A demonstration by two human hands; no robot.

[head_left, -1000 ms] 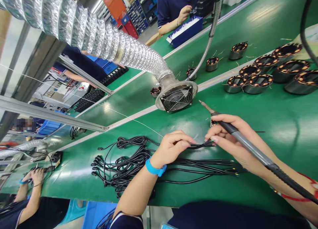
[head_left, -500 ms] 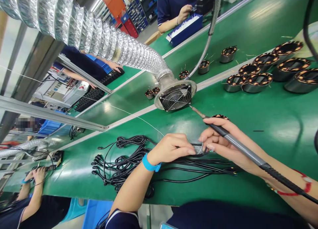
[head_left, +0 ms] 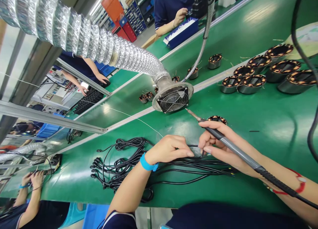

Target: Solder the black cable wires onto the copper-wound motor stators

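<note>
In my right hand [head_left: 221,146] lies a soldering iron [head_left: 238,149], its bare tip pointing up and left toward the fan. The thumb and fingertips of that hand also pinch a dark cable end, mostly hidden. My left hand [head_left: 171,149], with a blue wristband, is closed just to the left of it. A thin whitish solder wire [head_left: 146,123] runs down from the upper left into the left hand. Black cables [head_left: 129,159] lie coiled under and beside the left hand, their stripped ends [head_left: 231,171] reaching right. A copper-wound stator [head_left: 217,119] stands behind my right hand.
A fan grille [head_left: 173,100] on a silver flexible duct [head_left: 99,43] hangs over the green bench [head_left: 273,149]. Several stators [head_left: 250,85] stand at the right. A black cable [head_left: 294,27] hangs at the right edge. Co-workers' hands [head_left: 37,179] are at the left and across the bench.
The view has shifted slightly, showing more of the stator behind my right hand. The pale wire curving between my hands no longer shows. A co-worker's hand across the bench has moved left.
</note>
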